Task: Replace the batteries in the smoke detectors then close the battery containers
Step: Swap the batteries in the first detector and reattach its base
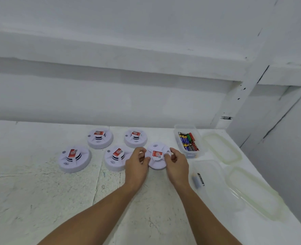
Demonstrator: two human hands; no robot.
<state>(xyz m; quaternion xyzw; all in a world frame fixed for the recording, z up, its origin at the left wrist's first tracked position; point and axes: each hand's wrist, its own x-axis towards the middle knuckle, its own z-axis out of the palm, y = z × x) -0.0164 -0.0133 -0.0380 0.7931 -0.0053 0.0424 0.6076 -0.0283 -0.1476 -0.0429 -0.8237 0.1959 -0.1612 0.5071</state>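
- The left hand (137,163) and right hand (177,163) each keep a narrow grip on the rim of a round white plastic smoke detector (157,154), mid white counter (40,191).
- Four matching detectors (74,159) lie beside it; whether they are serviced cannot be told.
- The clear plastic battery tub (190,154) stands lidless, so closing likely remains.

I look down at a white-painted board worktop (40,191), scuffed and flecked with dark marks, with a seam running across it toward me. Behind it rises a plain white wall (111,99) crossed by a broad white horizontal ledge (111,48). At my right stands a chipped white post (250,80). The light is soft and even.
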